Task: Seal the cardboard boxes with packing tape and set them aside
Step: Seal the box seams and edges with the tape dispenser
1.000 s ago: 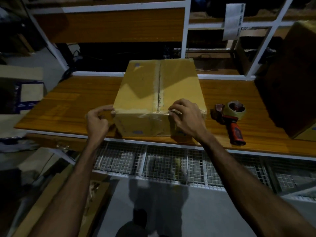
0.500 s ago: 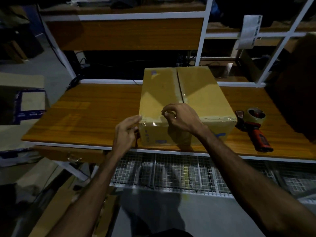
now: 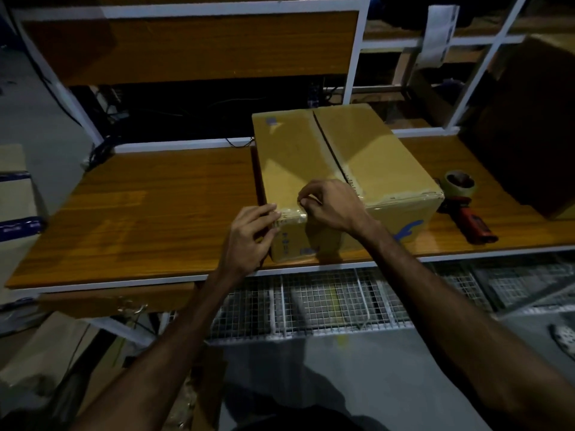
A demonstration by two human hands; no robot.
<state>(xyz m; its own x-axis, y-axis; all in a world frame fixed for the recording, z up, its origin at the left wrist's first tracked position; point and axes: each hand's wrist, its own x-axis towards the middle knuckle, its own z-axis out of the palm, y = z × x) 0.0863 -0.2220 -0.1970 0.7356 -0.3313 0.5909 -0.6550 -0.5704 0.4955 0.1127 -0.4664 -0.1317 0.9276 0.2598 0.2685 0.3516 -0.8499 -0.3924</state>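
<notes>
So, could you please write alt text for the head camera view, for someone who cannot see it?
A person's left hand and right hand press clear packing tape onto the near left corner of a closed brown cardboard box on an orange-brown wooden workbench. A red-handled tape dispenser lies on the bench, right of the box.

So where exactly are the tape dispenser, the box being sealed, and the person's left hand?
tape dispenser point(image 3: 466, 208): head view, on its red handle.
cardboard box point(image 3: 367, 150): head view, on its top right flap.
left hand point(image 3: 252, 231): head view, on the back of the hand.
</notes>
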